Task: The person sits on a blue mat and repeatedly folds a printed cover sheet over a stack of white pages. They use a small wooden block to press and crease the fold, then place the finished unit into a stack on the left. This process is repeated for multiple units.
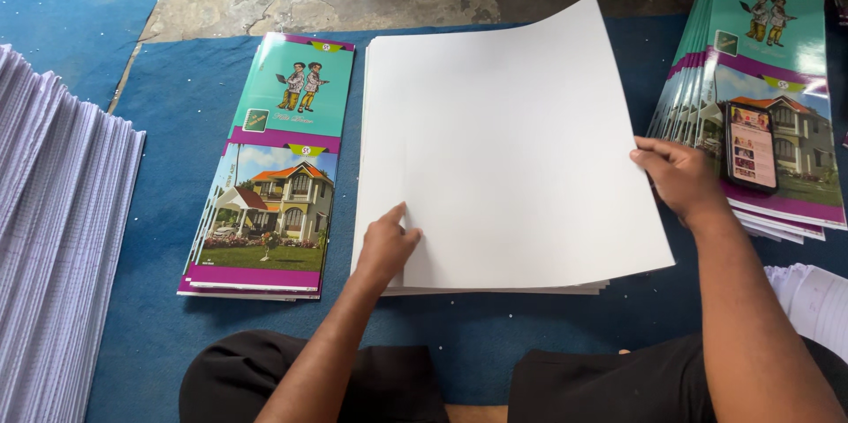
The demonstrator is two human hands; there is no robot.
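Surface: blue mat on the floor, concrete beyond its far edge.
Left hand: left hand lay on the top white sheet near its near-left corner, index finger pointing, other fingers curled together, gripping nothing.
Right hand: right hand held the sheet's right edge, fingers pinched on it; that edge was lifted.
Sheet stack: stack of white sheets sat mid-mat.
Left: printed cover pile, lined paper stack at the left edge.
Right: second cover pile carrying a phone.
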